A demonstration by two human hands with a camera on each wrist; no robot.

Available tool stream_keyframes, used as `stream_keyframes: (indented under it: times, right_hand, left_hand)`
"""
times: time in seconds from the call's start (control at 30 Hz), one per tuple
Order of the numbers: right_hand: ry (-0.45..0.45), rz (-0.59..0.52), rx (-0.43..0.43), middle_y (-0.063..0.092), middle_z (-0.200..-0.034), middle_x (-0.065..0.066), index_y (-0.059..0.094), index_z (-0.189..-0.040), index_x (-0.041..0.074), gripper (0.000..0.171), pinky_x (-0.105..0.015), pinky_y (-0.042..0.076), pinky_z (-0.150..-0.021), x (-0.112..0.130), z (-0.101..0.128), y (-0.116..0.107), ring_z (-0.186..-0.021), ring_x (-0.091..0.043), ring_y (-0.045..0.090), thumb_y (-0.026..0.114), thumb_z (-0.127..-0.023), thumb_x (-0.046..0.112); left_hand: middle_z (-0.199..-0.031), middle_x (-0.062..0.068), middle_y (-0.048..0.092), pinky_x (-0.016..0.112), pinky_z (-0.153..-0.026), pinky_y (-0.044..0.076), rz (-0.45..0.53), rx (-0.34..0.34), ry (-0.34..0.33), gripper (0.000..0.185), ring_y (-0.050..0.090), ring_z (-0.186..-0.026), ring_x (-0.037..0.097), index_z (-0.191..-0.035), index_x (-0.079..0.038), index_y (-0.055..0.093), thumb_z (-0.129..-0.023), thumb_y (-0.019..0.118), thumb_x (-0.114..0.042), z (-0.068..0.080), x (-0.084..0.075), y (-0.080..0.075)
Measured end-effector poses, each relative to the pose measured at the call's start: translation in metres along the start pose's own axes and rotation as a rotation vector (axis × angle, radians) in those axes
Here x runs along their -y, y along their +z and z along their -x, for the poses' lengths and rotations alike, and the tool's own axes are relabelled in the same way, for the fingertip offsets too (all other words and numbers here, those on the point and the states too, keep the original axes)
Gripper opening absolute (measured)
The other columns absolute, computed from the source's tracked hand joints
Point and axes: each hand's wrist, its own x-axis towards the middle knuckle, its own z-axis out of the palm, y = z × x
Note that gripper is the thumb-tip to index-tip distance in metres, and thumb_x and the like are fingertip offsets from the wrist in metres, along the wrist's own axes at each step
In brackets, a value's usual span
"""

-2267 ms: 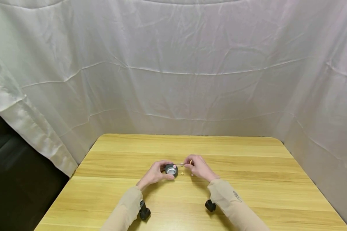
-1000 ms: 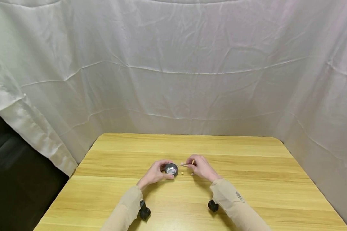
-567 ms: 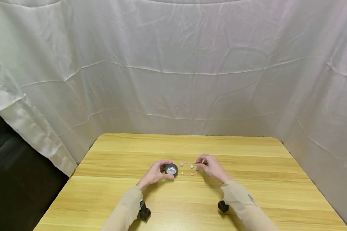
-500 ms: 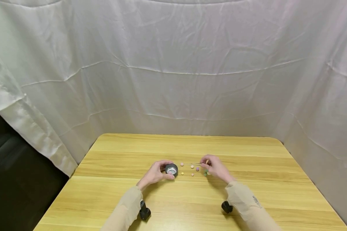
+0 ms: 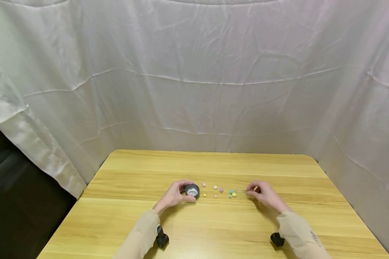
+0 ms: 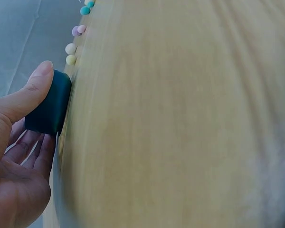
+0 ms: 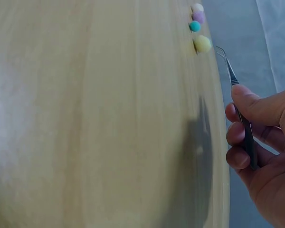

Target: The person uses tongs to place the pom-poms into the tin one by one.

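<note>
My left hand (image 5: 175, 194) grips a small dark round container (image 5: 192, 190) with a shiny inside, standing on the wooden table (image 5: 214, 223); the left wrist view shows the thumb (image 6: 26, 97) pressed on the container (image 6: 50, 104). My right hand (image 5: 265, 194) pinches thin metal tweezers (image 5: 243, 191), whose tips point left at a yellow bead (image 5: 234, 194) and teal beads (image 5: 231, 192). In the right wrist view the tweezers (image 7: 237, 95) end just beside the yellow bead (image 7: 202, 43). Several small pastel beads (image 5: 215, 187) lie in a loose row between the two hands.
White cloth (image 5: 194, 79) hangs behind and to both sides of the table. A dark gap (image 5: 16, 201) opens past the table's left edge. Black wrist cameras (image 5: 162, 238) sit under both sleeves.
My right hand has slid rightward along the table with the tweezers, from beside the container to the teal and yellow beads, uncovering more beads. The left hand has stayed on the container.
</note>
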Motion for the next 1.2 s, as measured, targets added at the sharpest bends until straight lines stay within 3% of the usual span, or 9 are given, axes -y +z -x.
stream_keyframes:
  times: [0.6,1.2]
  right_hand:
    - [0.019,0.009,0.014,0.068,-0.087,-0.004,0.072,-0.095,0.007,0.004,-0.019,0.042,-0.055,-0.002,0.0013,0.0038,-0.066,-0.004,0.051,0.072,-0.092,0.009]
    - [-0.028,0.036,0.027,0.067,-0.085,-0.003,0.07,-0.093,0.004,0.005,-0.018,0.041,-0.06,-0.0036,0.0001,0.0042,-0.067,-0.003,0.049,0.071,-0.092,0.009]
  left_hand:
    - [-0.129,0.025,0.064,0.05,-0.103,0.053,-0.007,-0.011,0.003,0.06,0.063,-0.117,0.039,-0.133,0.005,0.059,-0.08,0.084,-0.006,0.0001,-0.0004,0.0005]
    - [-0.13,0.025,0.064,0.048,-0.103,0.053,-0.008,-0.008,-0.001,0.06,0.064,-0.117,0.038,-0.133,0.004,0.059,-0.08,0.084,-0.007,-0.0009,0.001,0.0005]
